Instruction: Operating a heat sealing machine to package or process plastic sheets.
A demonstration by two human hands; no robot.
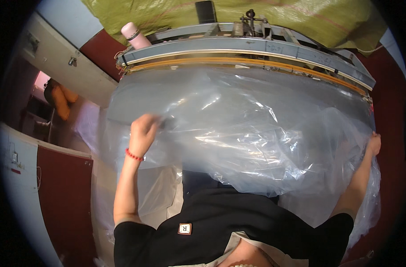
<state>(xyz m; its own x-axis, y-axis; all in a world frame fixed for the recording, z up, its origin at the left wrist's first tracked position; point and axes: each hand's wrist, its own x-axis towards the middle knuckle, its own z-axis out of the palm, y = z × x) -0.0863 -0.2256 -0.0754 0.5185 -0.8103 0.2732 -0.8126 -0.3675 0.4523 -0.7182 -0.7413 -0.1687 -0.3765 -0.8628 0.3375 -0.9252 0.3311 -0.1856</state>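
A large clear plastic sheet (pixel 256 147) lies crumpled across the grey worktable (pixel 154 84) and hangs down over its near side. My left hand (pixel 143 131), a red bead bracelet at its wrist, is raised over the left part of the sheet. Its fingers are curled together and slightly blurred; a dark smear shows beside them, and what they hold cannot be made out. Far out to the right, my right hand (pixel 374 143) is closed on the sheet's right edge, with my arm stretched along the plastic.
Along the table's far side runs a long metal sealing bar (pixel 198 46) with orange strips (pixel 212 60). A pink bottle (pixel 136 36) stands behind its left end. Yellow-green woven cloth (pixel 167 13) covers the back. An open door (pixel 65 53) and more plastic (pixel 88 127) are at left.
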